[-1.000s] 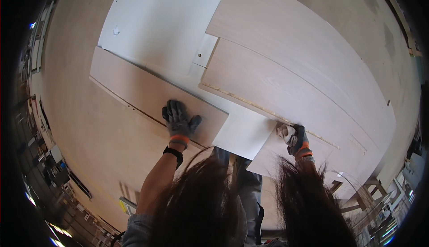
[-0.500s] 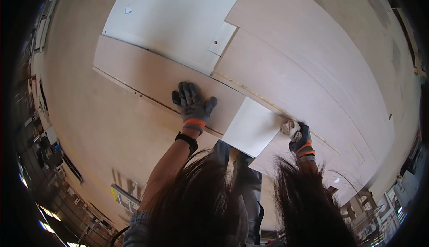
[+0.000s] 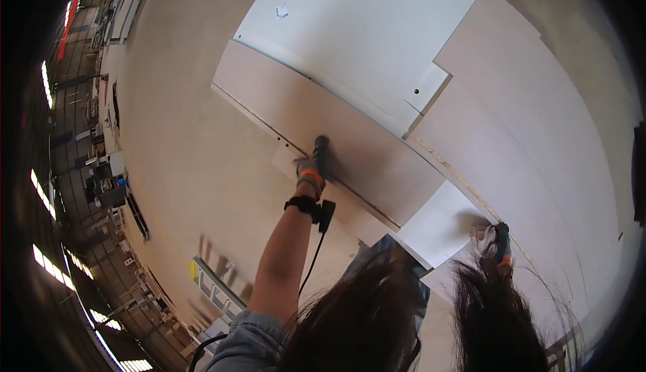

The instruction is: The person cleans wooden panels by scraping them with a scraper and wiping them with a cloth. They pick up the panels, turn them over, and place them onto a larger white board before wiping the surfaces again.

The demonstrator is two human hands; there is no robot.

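A long pale pinkish-beige board lies at a slant in front of me. My left hand, in a dark grey glove with an orange cuff, is closed around its near edge; the fingers are partly hidden. To the right, my right hand, gloved alike and half covered by hair, holds a crumpled whitish cloth. The cloth rests by the right corner of a white rectangular panel, which adjoins the beige board's right end.
A large white panel with a small hole lies beyond the board. Wide beige boards with a rough edge spread to the right. At the lower left is a metal frame with a yellow end. Cluttered shop equipment lines the far left.
My left hand was spread flat on the beige board and is now at its near edge, fingers closed. The view has turned, so the boards appear farther right. My right hand still holds the cloth.
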